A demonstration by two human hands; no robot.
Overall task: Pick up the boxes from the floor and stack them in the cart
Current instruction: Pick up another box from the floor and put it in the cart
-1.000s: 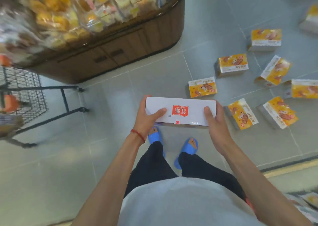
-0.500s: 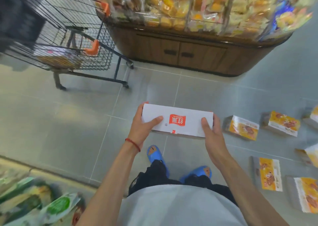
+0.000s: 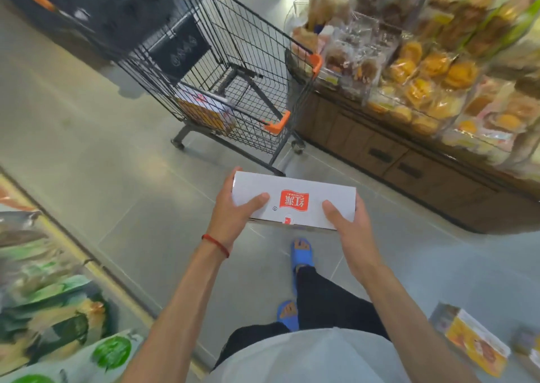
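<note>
Box [image 3: 295, 204] rides level in mid-air over the floor [image 3: 87, 155], short of the cart [image 3: 295, 44]. Our left hand [image 3: 233, 216] grips its left end, thumb on top; our right hand [image 3: 347, 225] grips the right end likewise. We judge this the carrying step. Next we step closer, lift over the cart's near rim and set it on the stacked boxes [image 3: 204, 111] by the left wall. 1 stray box [image 3: 476, 341] lies on the floor at right.

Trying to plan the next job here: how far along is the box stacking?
Early to midway, as far as shows. Done: an orange-sided box already lies in the cart. In hand: the white box, held at its ends by the left grip and right grip, short of the cart. Left: a yellow box on the floor, plus a blurred one at the frame's edge.
</note>
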